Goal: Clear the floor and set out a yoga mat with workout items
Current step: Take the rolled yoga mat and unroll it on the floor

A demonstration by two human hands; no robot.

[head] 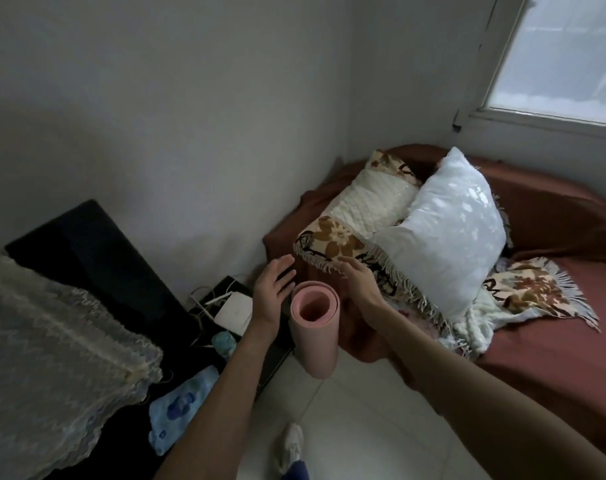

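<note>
A rolled pink yoga mat [314, 336] stands upright on the pale tiled floor [357, 420], beside the corner of the bed. My left hand [273, 289] hovers just left of the roll's top, fingers spread, holding nothing. My right hand [358, 276] is just right of the roll's top, fingers apart, in front of the fringed floral blanket [343, 247]. Neither hand clearly touches the mat.
A bed with a rust-brown sheet [554, 265] fills the right, with a white pillow [450, 230] and blankets. Left stands dark furniture [97, 258] draped with lace cloth [52, 358]. A white router [234, 308] with cables, a blue cloth [180, 410] and a shoe [291, 445] lie low.
</note>
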